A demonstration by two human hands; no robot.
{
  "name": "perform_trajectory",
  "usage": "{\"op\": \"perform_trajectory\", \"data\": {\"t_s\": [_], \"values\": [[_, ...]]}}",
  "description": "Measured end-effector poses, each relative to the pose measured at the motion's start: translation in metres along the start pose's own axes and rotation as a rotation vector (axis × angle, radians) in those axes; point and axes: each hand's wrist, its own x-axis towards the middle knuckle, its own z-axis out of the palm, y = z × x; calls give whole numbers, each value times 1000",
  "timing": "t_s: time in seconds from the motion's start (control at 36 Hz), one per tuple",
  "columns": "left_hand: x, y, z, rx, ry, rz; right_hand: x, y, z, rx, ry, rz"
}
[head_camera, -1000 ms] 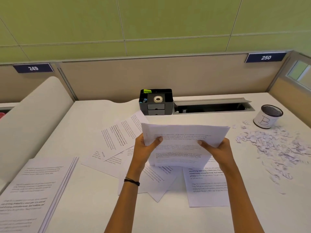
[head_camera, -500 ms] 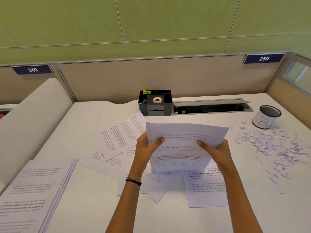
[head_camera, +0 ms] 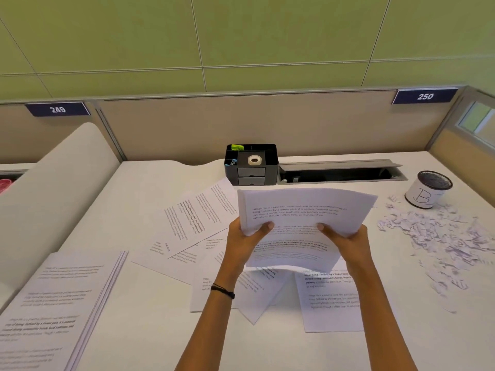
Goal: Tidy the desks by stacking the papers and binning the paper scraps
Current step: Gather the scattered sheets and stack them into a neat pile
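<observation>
Sheaf [head_camera: 302, 223] of papers is held up off the desk [head_camera: 160, 330] between both hands, bowed in the middle. Left hand [head_camera: 245, 242] grips its left edge, thumb on top; right hand [head_camera: 348, 243] grips the right edge the same way. Loose sheets [head_camera: 192, 223] lie fanned on the desk under and left of the hands. Neat stack [head_camera: 53, 303] sits well left of the left hand. Right of the right hand: scattered scraps [head_camera: 439, 236], cup [head_camera: 428, 190] marked B just beyond them. Beyond the sheaf: organiser [head_camera: 251, 164].
</observation>
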Motion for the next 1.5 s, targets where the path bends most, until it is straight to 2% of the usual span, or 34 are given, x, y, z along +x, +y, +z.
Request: {"op": "perform_trajectory", "data": {"t_s": [0.31,0.58,0.81,1.03,1.25,1.5], "values": [[-8,-21,-9,-27,-40,-87,-13,14,15,0,1,69],[-6,-17,-26,-22,-42,1,-22,8,30,-26,57,0],[-25,-49,-36,-43,74,-94,-36,25,44,-36,153,73],[-25,-33,-60,-93,176,-11,-44,9,68,1,181,44],[-23,-18,-128,-13,227,9,-48,4,116,19,82,71],[-31,-21,-232,30,315,-135,-61,28,201,85,-125,249]]}}
